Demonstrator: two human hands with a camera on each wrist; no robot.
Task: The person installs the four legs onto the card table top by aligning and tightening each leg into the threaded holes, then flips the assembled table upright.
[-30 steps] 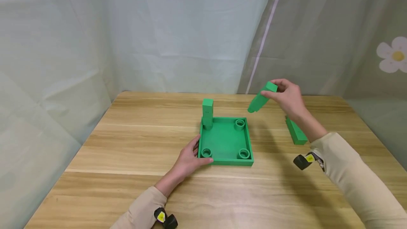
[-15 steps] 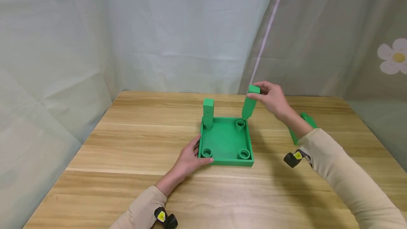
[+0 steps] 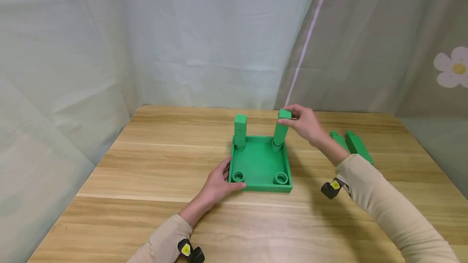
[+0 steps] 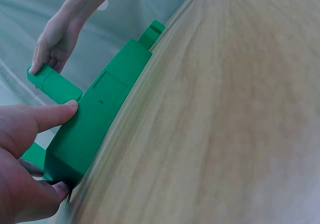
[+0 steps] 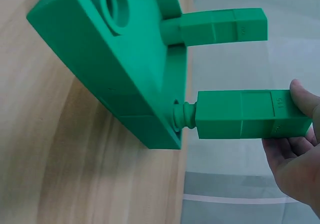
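Person seated at a wooden table [image 3: 146, 222], fitting green legs into a square green base [image 3: 260, 164] w/ four round corner sockets. One leg [image 3: 239, 131] already stands upright in the far-left socket. The right hand [image 3: 305, 124] pinches the top of a second leg [image 3: 281, 127], upright over the far-right socket; in the right wrist view its ribbed peg [image 5: 184, 115] sits at the socket mouth, apparently not fully seated. The left hand [image 3: 218, 182] grips the base's near-left corner, thumb on the rim and fingers on the outer wall, steadying it. The near-left socket [image 3: 237, 175] and near-right socket [image 3: 280, 178] are both open. Two spare legs [image 3: 351, 144] lie side by side on the table to the right of the base, near the right forearm. Judged progress: approx. one leg of four done, second in progress, two left.
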